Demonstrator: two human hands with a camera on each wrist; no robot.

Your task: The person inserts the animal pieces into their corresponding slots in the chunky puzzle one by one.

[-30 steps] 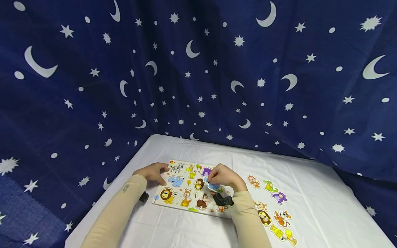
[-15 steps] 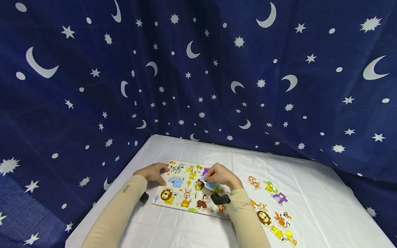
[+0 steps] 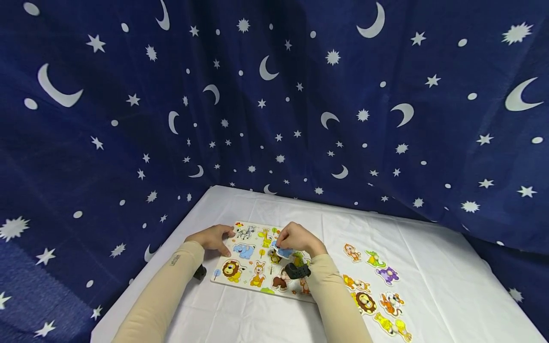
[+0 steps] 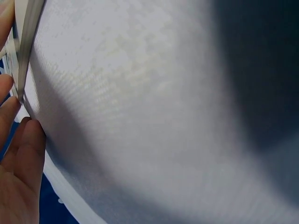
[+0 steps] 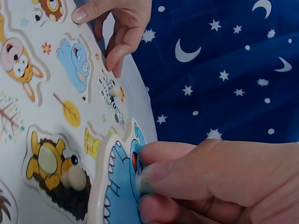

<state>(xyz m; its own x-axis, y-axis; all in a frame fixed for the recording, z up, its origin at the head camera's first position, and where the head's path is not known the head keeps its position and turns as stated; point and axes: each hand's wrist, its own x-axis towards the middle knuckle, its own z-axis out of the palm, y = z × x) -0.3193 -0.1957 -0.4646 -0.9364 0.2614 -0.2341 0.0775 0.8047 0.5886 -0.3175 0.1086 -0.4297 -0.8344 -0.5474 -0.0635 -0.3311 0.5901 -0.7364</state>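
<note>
My right hand (image 3: pixel 298 238) pinches the small knob of a blue elephant puzzle piece (image 5: pixel 119 182) between thumb and fingers. The piece is tilted and raised over the middle of the wooden puzzle board (image 3: pixel 243 282), with part of it behind the fingers. Left of it on the board lies the blue elephant picture (image 5: pixel 74 65), sunk below the surface. At the board's left edge rests my left hand (image 3: pixel 210 238), thumb and fingers spread along the edge. A hedgehog piece (image 5: pixel 51 163) with a wooden knob sits in the board below the held piece.
Several loose animal pieces lie on the white cloth right of the board: a monkey (image 3: pixel 352 253), a crocodile (image 3: pixel 375 258), a purple hippo (image 3: pixel 387 275), a lion (image 3: pixel 365 303) and a giraffe (image 3: pixel 383 324). A dark blue star-patterned curtain (image 3: pixel 274 119) hangs behind the table.
My right hand has moved left over the board, carrying the elephant piece from the right part toward the middle. The left hand has stayed at the board's edge.
</note>
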